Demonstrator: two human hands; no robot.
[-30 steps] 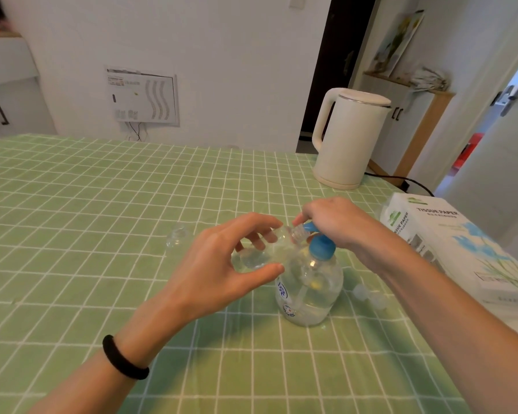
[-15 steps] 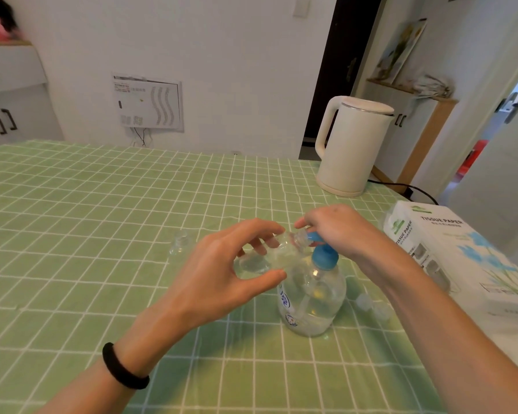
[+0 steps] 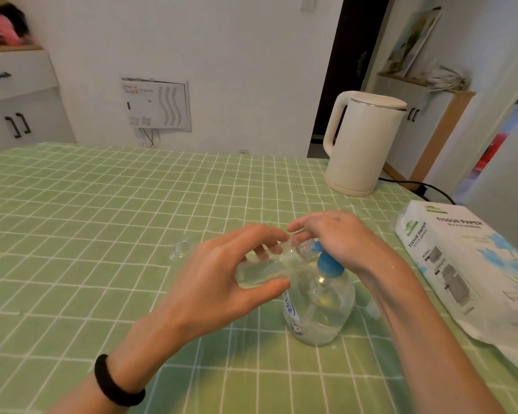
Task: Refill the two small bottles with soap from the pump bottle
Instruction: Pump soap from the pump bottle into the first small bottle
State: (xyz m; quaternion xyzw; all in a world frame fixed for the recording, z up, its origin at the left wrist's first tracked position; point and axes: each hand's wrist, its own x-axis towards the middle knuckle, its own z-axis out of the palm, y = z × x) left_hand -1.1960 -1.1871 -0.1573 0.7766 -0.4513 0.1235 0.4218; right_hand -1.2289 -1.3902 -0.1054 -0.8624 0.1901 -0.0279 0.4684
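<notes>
My left hand (image 3: 222, 282) grips a small clear bottle (image 3: 263, 268) tipped sideways, its mouth at the blue nozzle of the pump bottle (image 3: 320, 312). My right hand (image 3: 338, 237) curls over the pump head. The second small bottle (image 3: 180, 248) stands on the green checked counter (image 3: 87, 234), just left.

- My left hand (image 3: 222, 282), gripping a small bottle (image 3: 263, 268), and my right hand (image 3: 338, 240) crowd the space above the pump bottle (image 3: 320, 312).
- From that bottle, the green checked tablecloth (image 3: 72, 240) lies open from 7 to 11 o'clock.
- At 10 o'clock a second small bottle (image 3: 180, 249) stands near.
- At 3 o'clock the tissue paper pack (image 3: 461, 264) blocks the way.
- At 1 o'clock the white kettle (image 3: 364, 144) stands well apart.
</notes>
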